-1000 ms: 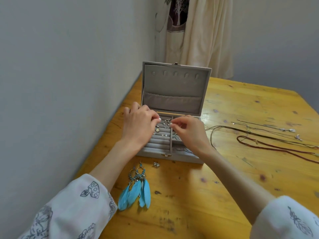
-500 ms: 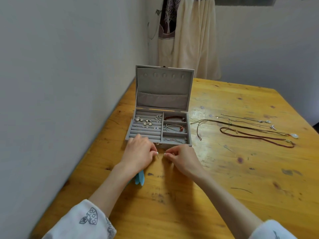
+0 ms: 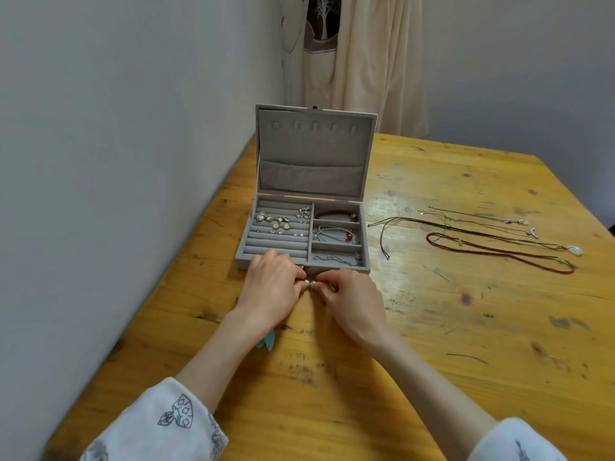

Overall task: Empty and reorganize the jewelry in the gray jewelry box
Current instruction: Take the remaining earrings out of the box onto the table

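- Gray jewelry box (image 3: 301,261) stands open on the wooden table (image 3: 466,327), close to the table's left edge, lid upright.
- Left section of ring rolls holds small silver earrings (image 3: 281,222); three right compartments hold bracelets (image 3: 336,233).
- Left hand (image 3: 271,289) and right hand (image 3: 352,302) meet just in front of the box's front wall.
- Each hand pinches one small pearl stud (image 3: 309,283) between fingertips; the two studs sit side by side.
- Blue feather earrings (image 3: 268,341) lie under the left wrist, mostly hidden.
- Cord necklaces (image 3: 499,242) lie spread toward the table's right edge, well apart from the box.
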{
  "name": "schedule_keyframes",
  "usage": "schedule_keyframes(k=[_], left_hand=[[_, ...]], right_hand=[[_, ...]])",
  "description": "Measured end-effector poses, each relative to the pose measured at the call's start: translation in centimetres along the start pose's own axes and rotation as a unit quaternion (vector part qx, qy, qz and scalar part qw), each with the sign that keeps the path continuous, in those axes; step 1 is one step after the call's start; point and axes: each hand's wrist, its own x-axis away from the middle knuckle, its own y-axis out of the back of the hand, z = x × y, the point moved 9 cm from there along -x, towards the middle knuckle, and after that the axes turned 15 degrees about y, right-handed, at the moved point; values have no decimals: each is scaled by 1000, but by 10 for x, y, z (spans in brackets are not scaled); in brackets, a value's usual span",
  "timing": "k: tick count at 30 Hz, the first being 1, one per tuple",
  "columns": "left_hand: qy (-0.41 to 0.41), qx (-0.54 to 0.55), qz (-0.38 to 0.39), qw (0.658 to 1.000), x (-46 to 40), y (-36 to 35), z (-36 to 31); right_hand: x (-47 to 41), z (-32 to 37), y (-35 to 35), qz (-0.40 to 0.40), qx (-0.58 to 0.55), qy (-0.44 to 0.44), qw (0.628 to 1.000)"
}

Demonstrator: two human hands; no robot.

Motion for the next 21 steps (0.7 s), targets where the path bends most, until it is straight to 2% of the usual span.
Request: schedule_keyframes(k=[21], left_hand=[[13,61,-8,998,8,18,16]], right_hand=[[11,-3,10,-15,-86,-14,996]])
